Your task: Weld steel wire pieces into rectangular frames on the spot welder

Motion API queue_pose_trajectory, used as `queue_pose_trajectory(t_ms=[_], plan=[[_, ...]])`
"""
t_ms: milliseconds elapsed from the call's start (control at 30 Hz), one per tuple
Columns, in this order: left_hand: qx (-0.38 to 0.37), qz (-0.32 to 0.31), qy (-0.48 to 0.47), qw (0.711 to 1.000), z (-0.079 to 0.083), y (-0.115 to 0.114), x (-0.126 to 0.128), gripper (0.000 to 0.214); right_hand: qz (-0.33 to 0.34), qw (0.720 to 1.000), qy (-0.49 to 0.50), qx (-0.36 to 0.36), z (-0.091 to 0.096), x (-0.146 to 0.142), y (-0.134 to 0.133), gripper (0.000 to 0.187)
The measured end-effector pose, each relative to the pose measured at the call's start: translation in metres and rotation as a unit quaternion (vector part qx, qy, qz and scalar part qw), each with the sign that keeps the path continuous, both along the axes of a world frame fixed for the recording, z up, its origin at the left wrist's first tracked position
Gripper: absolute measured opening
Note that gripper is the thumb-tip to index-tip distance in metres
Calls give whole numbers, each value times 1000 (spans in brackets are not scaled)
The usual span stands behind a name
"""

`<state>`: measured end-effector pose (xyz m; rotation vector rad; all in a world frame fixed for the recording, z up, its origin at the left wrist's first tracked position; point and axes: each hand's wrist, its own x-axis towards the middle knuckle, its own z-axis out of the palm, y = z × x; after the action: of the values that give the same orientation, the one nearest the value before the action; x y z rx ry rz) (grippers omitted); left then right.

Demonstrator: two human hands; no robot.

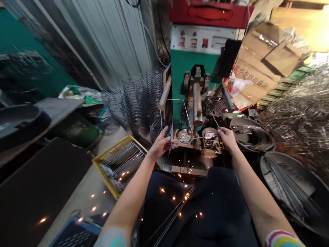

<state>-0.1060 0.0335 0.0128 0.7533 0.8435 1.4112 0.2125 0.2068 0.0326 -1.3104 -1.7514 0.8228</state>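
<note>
We find the left hand (161, 144) grasping the left part of a thin wire frame (187, 116), and the right hand (227, 138) pinching wire at its right. The frame is held before the green machine (180, 84), near its metal cylinder (197, 103). Orange sparks (174, 198) scatter over our dark-clad lap (221, 200); a yellow crate (113, 149) of wire pieces (123, 161) sits left.

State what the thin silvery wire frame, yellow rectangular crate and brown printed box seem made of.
Thin silvery wire frame: probably bare steel, given its metallic sheen.
Yellow rectangular crate: likely moulded plastic, semi-matt, judging by its even colour.
Brown printed box: apparently cardboard, mostly matt, with papery brown folded panels.
</note>
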Motion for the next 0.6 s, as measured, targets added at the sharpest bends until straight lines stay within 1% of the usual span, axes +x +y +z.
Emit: queue_pose_trajectory(t_ms=[33,100,167,233,300,367,433,467,533,567,600], plan=[[4,-3,4,1000,0,-12,5,92,21,997,54,-57,-3,5,-7,48],[1,-17,12,1000,-3,-44,18,93,57,980,142,-128,-11,19,-36,47],[-10,-34,13,999,-13,-79,29,95,86,964,179,-178,-24,44,-80,46],[-29,-28,-2,999,-25,-107,34,98,99,947,177,-247,-41,79,-131,48],[-59,8,-37,998,-32,-119,29,97,84,940,172,-281,-55,117,-179,47],[-91,43,-74,992,-29,-117,16,92,69,940,148,-300,-62,149,-215,45],[-118,50,-86,988,-16,-106,2,81,55,942,119,-309,-58,168,-239,46],[-132,37,-77,988,-5,-100,-2,75,46,944,111,-308,-53,172,-247,47],[-164,-7,-30,986,20,-94,-4,62,28,950,111,-291,-36,171,-255,48],[-181,-35,9,983,34,-94,-1,57,20,954,119,-273,-26,169,-256,47],[-192,-46,52,979,47,-96,2,48,7,959,125,-255,-18,168,-253,45]])
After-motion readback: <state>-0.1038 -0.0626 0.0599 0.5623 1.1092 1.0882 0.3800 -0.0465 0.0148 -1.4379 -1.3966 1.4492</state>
